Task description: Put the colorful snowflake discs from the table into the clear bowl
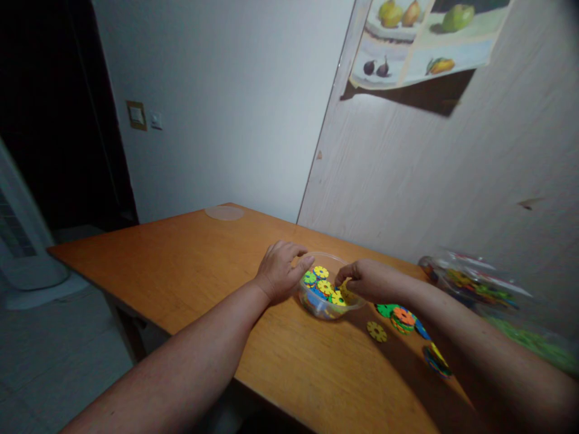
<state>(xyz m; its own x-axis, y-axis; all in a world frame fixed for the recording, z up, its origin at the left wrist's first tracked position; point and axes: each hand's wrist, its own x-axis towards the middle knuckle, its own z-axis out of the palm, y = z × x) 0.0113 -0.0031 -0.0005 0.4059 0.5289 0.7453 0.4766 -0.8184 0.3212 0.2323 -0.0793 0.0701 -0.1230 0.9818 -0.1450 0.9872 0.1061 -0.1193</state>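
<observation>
A clear plastic bowl sits on the orange wooden table, holding several coloured snowflake-shaped discs. My left hand rests against the bowl's left rim, fingers curled around it. My right hand reaches into the bowl from the right, fingers pinched on a yellow disc. More loose discs lie on the table beside my right forearm, including a yellow one.
A clear plastic bag with more coloured pieces lies at the table's right end against the wooden wall. A round clear lid lies at the table's far edge. A fruit poster hangs above. Floor and a white appliance are on the left.
</observation>
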